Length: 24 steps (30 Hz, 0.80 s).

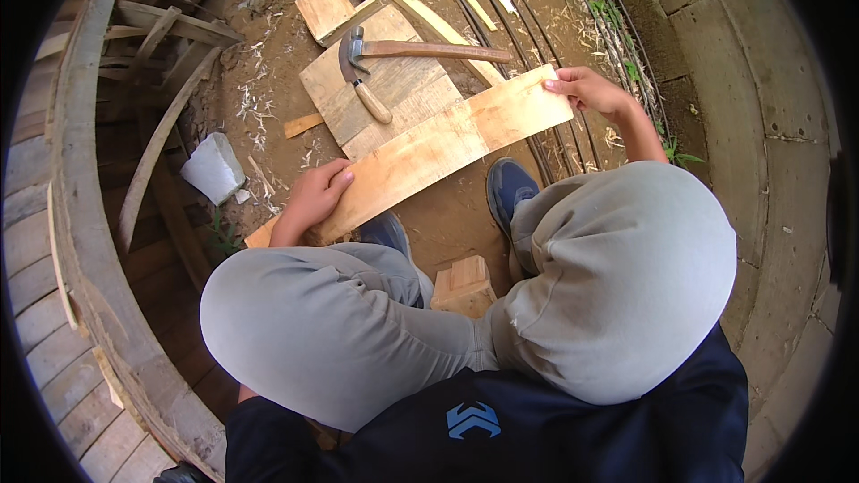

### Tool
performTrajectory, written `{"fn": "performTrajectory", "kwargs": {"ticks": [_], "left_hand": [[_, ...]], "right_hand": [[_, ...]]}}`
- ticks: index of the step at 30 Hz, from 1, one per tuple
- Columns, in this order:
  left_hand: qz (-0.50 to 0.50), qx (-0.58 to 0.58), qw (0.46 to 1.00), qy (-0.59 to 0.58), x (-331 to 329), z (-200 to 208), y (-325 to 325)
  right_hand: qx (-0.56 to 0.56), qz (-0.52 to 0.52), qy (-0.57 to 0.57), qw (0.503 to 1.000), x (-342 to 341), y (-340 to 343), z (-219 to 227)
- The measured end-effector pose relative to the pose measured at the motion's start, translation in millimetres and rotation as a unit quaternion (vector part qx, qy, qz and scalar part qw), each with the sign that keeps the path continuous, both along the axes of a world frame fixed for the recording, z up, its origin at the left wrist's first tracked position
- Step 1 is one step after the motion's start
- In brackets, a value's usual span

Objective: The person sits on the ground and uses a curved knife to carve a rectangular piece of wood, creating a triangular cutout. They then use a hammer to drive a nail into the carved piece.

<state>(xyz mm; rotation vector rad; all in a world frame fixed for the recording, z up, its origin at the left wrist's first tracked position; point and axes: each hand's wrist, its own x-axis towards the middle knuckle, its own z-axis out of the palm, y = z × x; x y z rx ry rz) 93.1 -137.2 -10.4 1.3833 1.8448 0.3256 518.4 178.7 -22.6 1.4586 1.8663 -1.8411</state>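
Observation:
A long, pale wooden board (438, 145) slants across in front of my knees, its right end higher in view. My right hand (589, 91) grips that end near the corner, thumb on the upper face. Toward the lower left end, my left hand (318, 200) is closed on the board's edge, some fingers hidden. Just beyond lies a claw hammer (438, 50) with a wooden handle. Beside its head is a curved-blade knife (372, 104) with a short wooden handle. Both tools rest on flat wooden planks (403, 88) on the ground.
A small open wooden box (326, 11) stands beyond the planks. Dark cables (514, 13) and a long wood strip (429, 18) run nearby. A white stone (213, 168) lies at left beside a timber frame (85, 188). A wood block (463, 284) sits between my legs; a concrete wall (725, 63) borders the right.

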Motion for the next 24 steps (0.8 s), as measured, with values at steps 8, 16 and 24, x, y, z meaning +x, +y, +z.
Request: {"fn": "performTrajectory", "kwargs": {"ticks": [8, 16, 24], "left_hand": [[0.047, 0.013, 0.988, 0.147, 13.1, -18.8, 18.8], [0.114, 0.09, 0.963, 0.229, 13.7, -48.9, 29.9], [0.232, 0.08, 0.934, 0.261, 21.0, -88.4, 24.5]], "right_hand": [[0.001, -0.132, 0.05, 0.99, -20.6, -9.7, -26.9], [0.065, -0.138, 0.032, 0.988, -36.9, 0.7, -37.9], [0.293, -0.11, -0.152, 0.938, -62.5, -8.2, -50.5]]}}
